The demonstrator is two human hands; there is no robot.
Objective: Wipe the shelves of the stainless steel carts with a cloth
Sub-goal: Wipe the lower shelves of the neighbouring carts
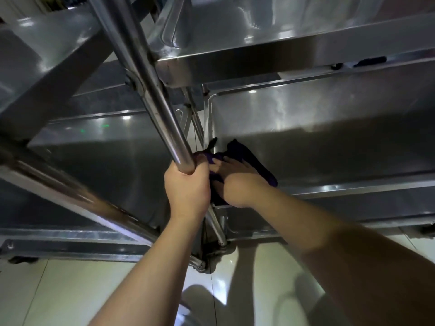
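Observation:
Two stainless steel carts stand side by side. My left hand (187, 184) grips the steel upright post (150, 90) at the corner between them. My right hand (237, 182) lies with fingers spread flat on a dark purple cloth (254, 161), pressing it onto the near left corner of the right cart's lower shelf (329, 149). Part of the cloth is hidden under my hand and behind my left hand.
The right cart's upper shelf (270, 60) overhangs the lower one. The left cart's lower shelf (106, 147) lies beside it, with a diagonal steel rail (77, 196) in front. Pale floor tiles (58, 290) run below the carts, and caster wheels (200, 264) sit at the corners.

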